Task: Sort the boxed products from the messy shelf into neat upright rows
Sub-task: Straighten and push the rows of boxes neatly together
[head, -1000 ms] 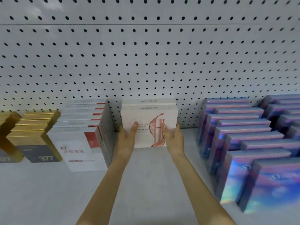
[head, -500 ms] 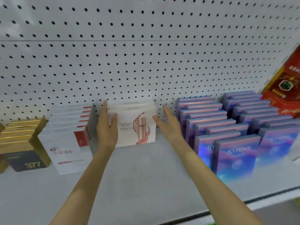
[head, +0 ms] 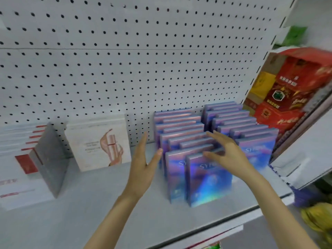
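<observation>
Two open hands, left hand [head: 143, 166] and right hand [head: 228, 151], reach two rows of iridescent boxes [head: 206, 178], seemingly untouched.

Both hands are empty, fingers spread. The left hand [head: 143, 169] is held edge-on just left of the blue-purple boxes [head: 206, 178], thumb near the front box. The right hand [head: 226, 151] is palm-down over the tops of the same rows; contact cannot be confirmed. These boxes stand upright in staggered rows on the grey shelf [head: 89, 203]. To the left stand the white and pink boxes [head: 98, 144] and white and red boxes [head: 23, 159]. Red cartons [head: 287, 97] are at right.
</observation>
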Demonstrator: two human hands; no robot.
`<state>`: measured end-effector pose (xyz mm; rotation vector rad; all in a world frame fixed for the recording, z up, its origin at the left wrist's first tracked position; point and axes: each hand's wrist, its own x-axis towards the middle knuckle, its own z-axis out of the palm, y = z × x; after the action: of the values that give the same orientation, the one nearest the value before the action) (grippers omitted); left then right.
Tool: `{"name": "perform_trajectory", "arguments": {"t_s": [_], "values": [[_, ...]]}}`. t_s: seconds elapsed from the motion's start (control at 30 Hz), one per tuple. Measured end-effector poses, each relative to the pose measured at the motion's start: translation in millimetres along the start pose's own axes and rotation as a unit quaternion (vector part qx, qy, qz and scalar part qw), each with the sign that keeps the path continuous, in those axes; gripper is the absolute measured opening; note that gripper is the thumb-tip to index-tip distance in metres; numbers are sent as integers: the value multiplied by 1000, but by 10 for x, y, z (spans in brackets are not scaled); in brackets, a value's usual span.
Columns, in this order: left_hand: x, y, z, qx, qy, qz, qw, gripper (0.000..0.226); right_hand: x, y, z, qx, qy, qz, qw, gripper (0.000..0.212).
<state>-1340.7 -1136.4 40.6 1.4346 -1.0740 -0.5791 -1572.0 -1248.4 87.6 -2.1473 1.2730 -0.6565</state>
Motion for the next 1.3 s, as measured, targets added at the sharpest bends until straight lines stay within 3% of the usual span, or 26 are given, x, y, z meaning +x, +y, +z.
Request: {"name": "perform_trajectory", "arguments": {"t_s": [0.17, 0.37, 0.5, 0.63, 0.7, 0.87, 1.0, 1.1, 1.23, 1.3], "values": [[-146, 24, 608, -45, 17, -21, 999, 75, 144, 298, -77, 28, -15, -28, 999, 78], [-161, 13, 824, -56, 91, -32, 994, 60, 198, 489, -61, 154, -26, -17, 988, 87], [-141, -1, 895, -85, 123, -24, 988, 57, 185, 552, 47, 197, -6, 33, 980, 102], [-147, 47, 960, -106, 155, -25, 982, 42, 167, 574, 172, 212, 6, 30, 977, 115], [-144, 64, 990, -117, 166, -34, 979, 37, 164, 565, 230, 223, 9, 22, 974, 116], [-139, 9, 1004, -102, 156, -31, 982, 53, 100, 438, 403, 268, -39, -4, 963, 109], [-221, -6, 931, -107, 131, -57, 984, 56, 38, 575, 476, 333, -44, 11, 942, 91], [-447, -116, 935, -68, 92, -84, 990, 56, -100, 788, 580, 356, -64, 2, 932, 77], [-683, -229, 967, 68, 124, -111, 984, 54, -228, 1008, 660, 348, -90, -35, 933, 96], [-702, -211, 956, 81, 110, -116, 984, 57, -247, 1052, 667, 341, -95, -52, 934, 101]]}}
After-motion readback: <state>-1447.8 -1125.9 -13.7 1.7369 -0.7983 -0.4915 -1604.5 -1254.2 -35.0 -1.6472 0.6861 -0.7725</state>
